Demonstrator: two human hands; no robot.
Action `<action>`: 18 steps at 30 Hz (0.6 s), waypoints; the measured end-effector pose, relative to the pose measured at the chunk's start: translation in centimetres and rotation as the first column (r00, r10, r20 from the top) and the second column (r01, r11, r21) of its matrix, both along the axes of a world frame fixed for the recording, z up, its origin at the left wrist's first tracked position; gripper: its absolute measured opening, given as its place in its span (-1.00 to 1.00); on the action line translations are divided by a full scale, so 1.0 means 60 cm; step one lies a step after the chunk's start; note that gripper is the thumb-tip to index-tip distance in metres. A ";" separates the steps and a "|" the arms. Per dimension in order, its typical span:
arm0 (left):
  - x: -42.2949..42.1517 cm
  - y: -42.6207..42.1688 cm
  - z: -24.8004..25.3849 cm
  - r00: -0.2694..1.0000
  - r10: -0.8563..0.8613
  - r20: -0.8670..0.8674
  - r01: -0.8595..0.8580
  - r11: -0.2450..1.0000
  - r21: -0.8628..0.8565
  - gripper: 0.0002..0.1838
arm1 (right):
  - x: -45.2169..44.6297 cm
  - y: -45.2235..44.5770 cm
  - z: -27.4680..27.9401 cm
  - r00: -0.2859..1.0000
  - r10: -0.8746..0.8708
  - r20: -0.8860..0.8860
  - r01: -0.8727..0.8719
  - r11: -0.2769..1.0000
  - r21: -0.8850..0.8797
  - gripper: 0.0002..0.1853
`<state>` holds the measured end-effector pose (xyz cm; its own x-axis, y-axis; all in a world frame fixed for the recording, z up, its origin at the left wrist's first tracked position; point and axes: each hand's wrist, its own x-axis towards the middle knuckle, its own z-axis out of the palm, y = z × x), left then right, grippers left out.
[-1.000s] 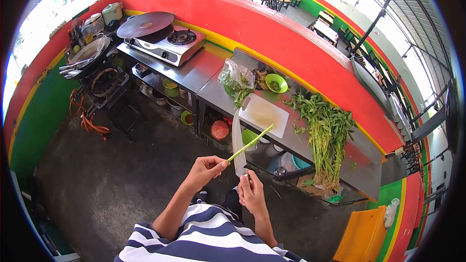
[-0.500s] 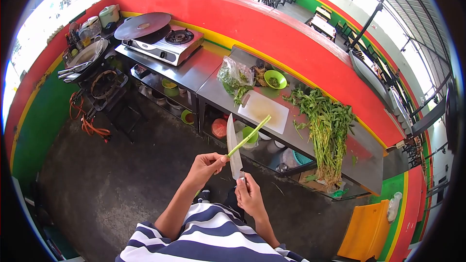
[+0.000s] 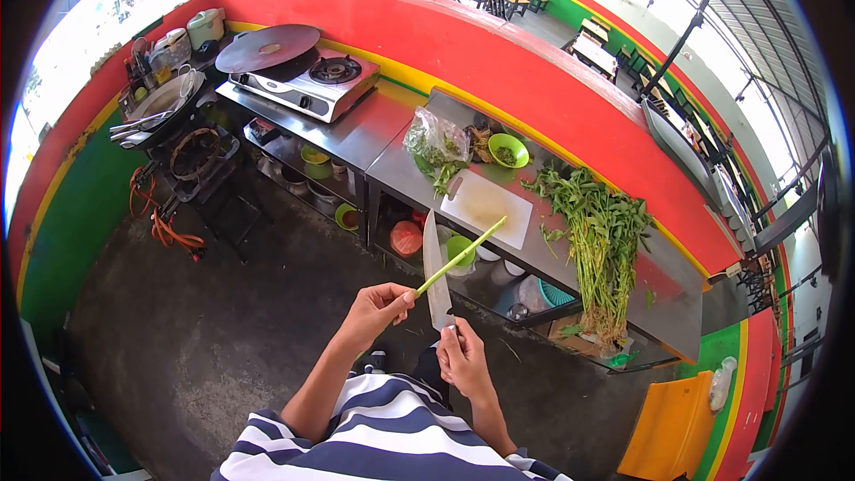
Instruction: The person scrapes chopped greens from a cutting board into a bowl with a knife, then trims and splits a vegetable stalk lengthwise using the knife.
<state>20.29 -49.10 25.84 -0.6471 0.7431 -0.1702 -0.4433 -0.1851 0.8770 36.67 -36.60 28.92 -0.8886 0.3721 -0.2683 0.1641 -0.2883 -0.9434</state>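
Observation:
My left hand (image 3: 378, 312) pinches the lower end of a long pale-green vegetable stalk (image 3: 463, 254), which points up and to the right. In my right hand (image 3: 465, 358) is the handle of a large kitchen knife (image 3: 435, 267), its blade upright and crossing the stalk close to my left fingers. Whether the edge is cutting into the stalk I cannot tell. Both are held in the air in front of the counter. Beyond the stalk's tip lies a white cutting board (image 3: 485, 205). A heap of leafy greens with roots (image 3: 597, 249) rests to its right.
Behind the board are a plastic bag of greens (image 3: 436, 138) and a green bowl (image 3: 508, 150) with chopped pieces. A gas stove (image 3: 307, 89) and a wok (image 3: 165, 102) stand to the left. Tubs and bags fill the shelf (image 3: 485, 289) below the steel counter (image 3: 392, 160).
The view has shifted slightly, so the counter appears a little lower and to the right. Both hands keep their grip on the stalk and the knife, and the stalk has turned slightly.

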 end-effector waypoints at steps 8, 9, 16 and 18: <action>-0.006 -0.024 0.019 0.996 -0.030 -0.090 0.027 0.999 -0.036 -0.74 | -0.025 -0.010 0.009 0.998 -0.011 -0.060 0.011 1.000 -0.002 -0.75; -0.006 -0.028 0.021 0.990 -0.061 -0.127 0.053 0.996 -0.069 -0.74 | -0.028 -0.011 0.012 0.998 -0.005 -0.061 0.005 1.000 -0.001 -0.75; -0.002 -0.033 0.008 0.995 0.011 -0.097 -0.015 0.999 -0.046 -0.73 | -0.044 -0.022 0.009 0.998 0.003 -0.056 -0.003 1.000 0.005 -0.76; -0.004 -0.034 0.005 0.997 0.028 -0.073 -0.030 0.999 -0.028 -0.75 | -0.046 -0.025 0.008 0.998 0.009 -0.054 -0.008 1.000 0.023 -0.75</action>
